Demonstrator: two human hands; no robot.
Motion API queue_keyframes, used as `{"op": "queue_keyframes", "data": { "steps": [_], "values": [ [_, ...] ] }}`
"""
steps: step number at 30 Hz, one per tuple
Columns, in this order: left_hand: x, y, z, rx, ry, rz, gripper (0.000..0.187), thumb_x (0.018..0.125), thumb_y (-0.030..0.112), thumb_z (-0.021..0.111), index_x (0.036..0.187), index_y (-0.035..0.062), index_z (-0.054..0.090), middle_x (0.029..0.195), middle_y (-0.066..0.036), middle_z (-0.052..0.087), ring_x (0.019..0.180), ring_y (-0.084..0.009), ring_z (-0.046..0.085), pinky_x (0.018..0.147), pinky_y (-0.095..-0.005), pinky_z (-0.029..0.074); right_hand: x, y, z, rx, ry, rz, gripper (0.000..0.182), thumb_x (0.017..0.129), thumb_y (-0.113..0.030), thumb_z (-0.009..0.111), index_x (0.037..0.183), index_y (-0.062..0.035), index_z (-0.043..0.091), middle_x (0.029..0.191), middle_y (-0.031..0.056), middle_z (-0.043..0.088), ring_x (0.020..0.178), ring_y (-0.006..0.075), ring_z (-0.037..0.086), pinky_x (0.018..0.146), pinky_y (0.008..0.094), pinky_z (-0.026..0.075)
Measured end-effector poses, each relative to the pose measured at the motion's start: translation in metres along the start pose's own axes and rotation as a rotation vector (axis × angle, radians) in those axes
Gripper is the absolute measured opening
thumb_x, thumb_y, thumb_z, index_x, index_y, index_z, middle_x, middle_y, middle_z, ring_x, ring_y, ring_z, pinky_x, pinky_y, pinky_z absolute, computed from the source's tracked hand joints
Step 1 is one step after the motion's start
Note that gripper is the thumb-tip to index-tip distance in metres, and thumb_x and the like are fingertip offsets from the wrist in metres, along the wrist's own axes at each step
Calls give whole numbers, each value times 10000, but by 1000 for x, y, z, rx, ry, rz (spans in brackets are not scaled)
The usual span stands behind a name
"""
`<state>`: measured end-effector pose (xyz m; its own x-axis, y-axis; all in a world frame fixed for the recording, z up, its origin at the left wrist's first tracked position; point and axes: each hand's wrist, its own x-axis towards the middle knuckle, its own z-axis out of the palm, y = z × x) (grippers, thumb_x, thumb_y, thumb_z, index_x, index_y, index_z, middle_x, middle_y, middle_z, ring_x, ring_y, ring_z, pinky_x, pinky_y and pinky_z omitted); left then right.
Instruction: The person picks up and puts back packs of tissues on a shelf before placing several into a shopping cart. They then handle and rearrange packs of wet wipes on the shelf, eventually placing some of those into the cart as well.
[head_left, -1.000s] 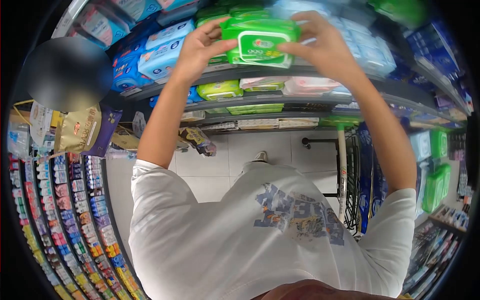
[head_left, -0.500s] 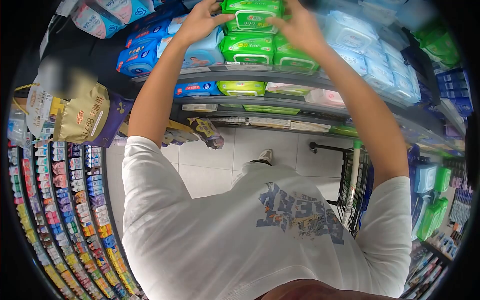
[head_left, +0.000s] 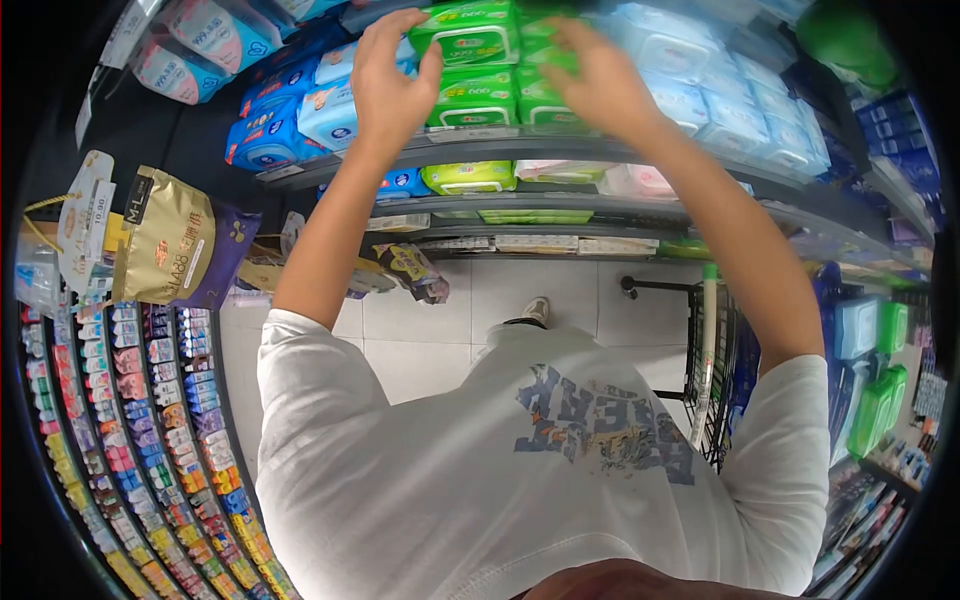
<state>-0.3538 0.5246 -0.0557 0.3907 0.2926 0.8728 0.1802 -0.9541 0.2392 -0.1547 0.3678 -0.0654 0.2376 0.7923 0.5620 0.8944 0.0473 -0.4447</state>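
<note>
Two stacks of green wet-wipe packs stand side by side at the front of the upper shelf. My left hand [head_left: 392,92] is at the left side of the top green pack [head_left: 466,42], its thumb and fingers apart and not gripping it. Beneath that pack lies another green pack [head_left: 472,96]. In front of the right-hand green stack [head_left: 540,103] is my right hand [head_left: 605,82], slightly blurred, with fingers spread and nothing held. It partly hides that stack.
Light-blue packs [head_left: 685,50] fill the shelf to the right, and blue packs [head_left: 265,132] sit to the left. A gold-and-purple bag [head_left: 160,245] hangs at the left. A black shopping cart [head_left: 712,400] stands at my right side. Lower shelves [head_left: 440,208] hold more packs.
Both hands have come off the top green pack, which now sits on the left stack. My left hand has drawn back and down a little. The view has shifted slightly.
</note>
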Motion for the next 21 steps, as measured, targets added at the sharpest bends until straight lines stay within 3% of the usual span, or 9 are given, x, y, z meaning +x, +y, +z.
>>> {"op": "queue_keyframes", "data": {
  "steps": [1, 4, 7, 10, 15, 18, 21],
  "values": [
    [-1, 12, 2, -51, -8, 22, 320, 805, 90, 742, 1114, 37, 677, 1116, -131, 680, 1038, -273, 657, 913, -358, 500, -10, -5, -12, 17, 5, -17, 460, 882, -194, 668, 1292, -9, 576, 1246, 239, 626, 1101, 417, 623, 954, 460, 505],
    [1, 56, 15, -142, -23, 47, 228, 839, 89, 710, 1061, 39, 703, 1012, -109, 716, 965, -252, 677, 879, -346, 507, -31, -8, -43, 40, -41, 12, 375, 869, -188, 680, 1196, -8, 643, 1195, 233, 646, 1073, 403, 633, 931, 450, 516],
    [4, 92, 38, -226, -176, 61, 168, 863, 69, 686, 1028, 57, 720, 820, -71, 737, 840, -188, 700, 806, -300, 515, -54, -10, -79, -9, -26, -49, 304, 853, -175, 693, 1112, -17, 681, 1122, 206, 671, 1032, 383, 643, 902, 442, 524],
    [7, 139, 66, -444, -330, -52, 148, 878, 70, 676, 1019, 48, 716, 822, -77, 737, 820, -156, 703, 747, -285, 522, -83, -7, -117, -37, 39, -93, 270, 838, -164, 703, 1071, -27, 690, 1060, 178, 686, 996, 365, 650, 877, 442, 527],
    [13, 224, 115, -633, -468, 101, 166, 894, 45, 658, 1052, 22, 699, 896, -81, 738, 804, -148, 706, 752, -277, 533, -146, -1, -196, -156, 119, -61, 212, 823, -154, 703, 999, -37, 711, 972, 145, 687, 945, 346, 654, 816, 446, 533],
    [13, 287, 142, -771, -437, 182, 160, 864, 42, 662, 1017, 38, 709, 834, -112, 720, 719, -200, 701, 694, -306, 546, -193, -2, -250, -248, 157, 56, 195, 826, -152, 694, 986, -43, 716, 969, 141, 689, 930, 346, 657, 809, 448, 534],
    [7, 350, 160, -922, -558, 186, 172, 866, 16, 649, 1030, 20, 699, 860, -111, 723, 743, -188, 704, 716, -304, 550, -244, -9, -305, -338, 254, 150, 187, 832, -171, 697, 972, -48, 722, 969, 134, 693, 918, 348, 661, 804, 440, 537]
  ]
}}
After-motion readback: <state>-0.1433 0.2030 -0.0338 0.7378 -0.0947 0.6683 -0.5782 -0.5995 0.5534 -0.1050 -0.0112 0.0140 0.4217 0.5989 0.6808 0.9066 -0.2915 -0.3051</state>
